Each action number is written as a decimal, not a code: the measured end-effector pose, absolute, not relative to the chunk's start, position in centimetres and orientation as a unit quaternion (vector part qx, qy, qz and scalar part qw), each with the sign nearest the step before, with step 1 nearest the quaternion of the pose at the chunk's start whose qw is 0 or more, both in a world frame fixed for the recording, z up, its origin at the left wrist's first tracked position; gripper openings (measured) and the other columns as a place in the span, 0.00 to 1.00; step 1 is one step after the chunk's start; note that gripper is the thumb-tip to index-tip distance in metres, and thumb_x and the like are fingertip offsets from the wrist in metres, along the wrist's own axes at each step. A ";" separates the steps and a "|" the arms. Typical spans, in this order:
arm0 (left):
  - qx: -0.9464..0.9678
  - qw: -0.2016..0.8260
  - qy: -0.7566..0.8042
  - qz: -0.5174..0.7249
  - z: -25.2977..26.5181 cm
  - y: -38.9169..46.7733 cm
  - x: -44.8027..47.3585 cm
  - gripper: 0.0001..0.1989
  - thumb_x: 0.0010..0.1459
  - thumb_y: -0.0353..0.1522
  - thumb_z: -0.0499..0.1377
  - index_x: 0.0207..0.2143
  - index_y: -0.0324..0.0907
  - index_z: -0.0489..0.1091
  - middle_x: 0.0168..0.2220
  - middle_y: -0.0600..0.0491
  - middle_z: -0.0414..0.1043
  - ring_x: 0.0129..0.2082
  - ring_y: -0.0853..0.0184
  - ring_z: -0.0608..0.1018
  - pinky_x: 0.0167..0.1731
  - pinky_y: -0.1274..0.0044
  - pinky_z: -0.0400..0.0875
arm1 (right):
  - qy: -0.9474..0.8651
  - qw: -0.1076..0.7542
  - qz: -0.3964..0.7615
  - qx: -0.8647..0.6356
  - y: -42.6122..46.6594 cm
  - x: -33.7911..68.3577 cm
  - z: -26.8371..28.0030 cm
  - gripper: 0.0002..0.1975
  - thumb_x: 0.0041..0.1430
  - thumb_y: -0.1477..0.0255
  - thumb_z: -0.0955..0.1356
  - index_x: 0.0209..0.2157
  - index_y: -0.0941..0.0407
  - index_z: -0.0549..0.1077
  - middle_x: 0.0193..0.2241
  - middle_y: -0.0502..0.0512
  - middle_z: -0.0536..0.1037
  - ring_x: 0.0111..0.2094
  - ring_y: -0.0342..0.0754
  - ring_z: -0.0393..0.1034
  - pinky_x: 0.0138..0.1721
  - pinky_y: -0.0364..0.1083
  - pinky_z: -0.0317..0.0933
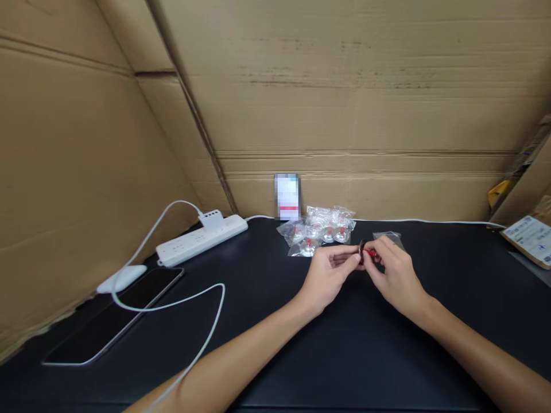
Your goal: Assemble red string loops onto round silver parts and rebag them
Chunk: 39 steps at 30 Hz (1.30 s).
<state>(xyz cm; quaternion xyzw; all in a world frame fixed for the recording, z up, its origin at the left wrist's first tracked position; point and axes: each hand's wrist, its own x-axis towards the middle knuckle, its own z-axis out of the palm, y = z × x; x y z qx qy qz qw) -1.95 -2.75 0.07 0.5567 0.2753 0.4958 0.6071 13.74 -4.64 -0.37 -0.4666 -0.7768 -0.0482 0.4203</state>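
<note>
A small round disc with a red piece (371,252), which looks like a suction cup, is held up between my hands above the black table. My left hand (329,272) pinches the disc's rim from the left, thumb and fingers closed. From the other side my right hand (394,272) has its fingertips closed around the red piece. The fingers cover part of the disc. Just behind my right hand lies a clear plastic bag (394,236). Several bagged clear discs with red parts (329,229) are heaped beyond my left hand.
A phone with a lit screen (287,195) leans on the cardboard wall (344,115). At left are a white power strip (202,240), a dark tablet-like device (116,315) and a white cable (221,304) crossing my left forearm. A labelled packet (529,238) lies far right.
</note>
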 end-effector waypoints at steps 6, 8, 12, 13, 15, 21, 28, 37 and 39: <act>0.570 0.584 0.286 0.503 0.1 -2.5 -2.1 0.15 0.50 0.34 0.67 0.40 0.36 0.76 0.39 0.45 0.79 0.37 0.62 0.81 0.45 0.66 0.75 | -0.769 0.429 -0.010 -0.474 -4.6 13.9 -0.3 0.06 0.62 0.76 0.61 0.32 0.56 0.68 0.30 0.54 0.68 0.30 0.46 0.64 0.32 0.44 0.59; 0.593 0.573 0.282 0.490 0.2 -2.4 -2.2 0.14 0.50 0.33 0.66 0.40 0.36 0.76 0.38 0.46 0.79 0.37 0.63 0.80 0.46 0.67 0.75 | -0.760 0.441 0.000 -0.478 -4.6 14.0 -0.2 0.06 0.62 0.76 0.62 0.32 0.56 0.68 0.29 0.53 0.68 0.29 0.45 0.64 0.31 0.43 0.59; 0.628 0.555 0.278 0.470 0.2 -2.5 -2.3 0.13 0.52 0.33 0.65 0.41 0.38 0.76 0.39 0.47 0.78 0.39 0.63 0.80 0.46 0.69 0.75 | -0.758 0.452 0.008 -0.471 -4.6 14.1 -0.2 0.05 0.61 0.76 0.63 0.31 0.57 0.68 0.28 0.51 0.68 0.28 0.43 0.63 0.30 0.42 0.58; 0.632 0.551 0.279 0.468 0.2 -2.5 -2.3 0.14 0.52 0.33 0.65 0.41 0.38 0.76 0.39 0.47 0.78 0.40 0.63 0.80 0.47 0.69 0.74 | -0.761 0.451 0.008 -0.467 -4.6 14.1 -0.2 0.05 0.61 0.76 0.63 0.31 0.57 0.68 0.28 0.51 0.68 0.28 0.43 0.63 0.30 0.42 0.58; 0.629 0.552 0.281 0.469 0.2 -2.5 -2.2 0.14 0.52 0.33 0.65 0.42 0.38 0.75 0.40 0.47 0.78 0.40 0.63 0.80 0.47 0.70 0.75 | -0.765 0.447 0.006 -0.464 -4.6 14.0 -0.1 0.04 0.60 0.76 0.64 0.31 0.57 0.69 0.28 0.51 0.68 0.27 0.43 0.62 0.29 0.42 0.57; 0.584 0.591 0.282 0.480 0.6 -2.4 -2.2 0.13 0.53 0.34 0.64 0.40 0.35 0.75 0.39 0.46 0.78 0.36 0.63 0.81 0.43 0.69 0.77 | -0.769 0.448 -0.016 -0.456 -4.7 14.0 -0.1 0.06 0.60 0.77 0.63 0.37 0.57 0.72 0.27 0.51 0.69 0.25 0.43 0.62 0.27 0.43 0.58; 0.563 0.604 0.311 0.470 1.1 -2.5 -2.2 0.14 0.53 0.34 0.64 0.40 0.35 0.76 0.38 0.45 0.78 0.34 0.64 0.81 0.42 0.70 0.77 | -0.788 0.445 -0.045 -0.423 -4.4 14.5 -0.4 0.08 0.62 0.77 0.63 0.39 0.58 0.74 0.29 0.53 0.70 0.26 0.43 0.64 0.29 0.43 0.62; 0.556 0.607 0.305 0.478 0.8 -2.5 -2.2 0.14 0.52 0.33 0.65 0.41 0.35 0.76 0.39 0.45 0.78 0.34 0.65 0.81 0.43 0.69 0.77 | -0.824 0.371 -0.081 -0.420 -4.1 14.9 -0.5 0.10 0.65 0.77 0.60 0.41 0.59 0.72 0.34 0.59 0.71 0.34 0.48 0.68 0.37 0.48 0.65; 0.566 0.606 0.291 0.477 0.6 -2.5 -2.1 0.14 0.53 0.33 0.65 0.42 0.35 0.76 0.40 0.45 0.78 0.35 0.64 0.81 0.44 0.68 0.77 | -0.826 0.355 -0.094 -0.428 -4.1 14.8 -0.6 0.10 0.66 0.76 0.59 0.41 0.60 0.71 0.34 0.59 0.70 0.34 0.49 0.67 0.37 0.48 0.65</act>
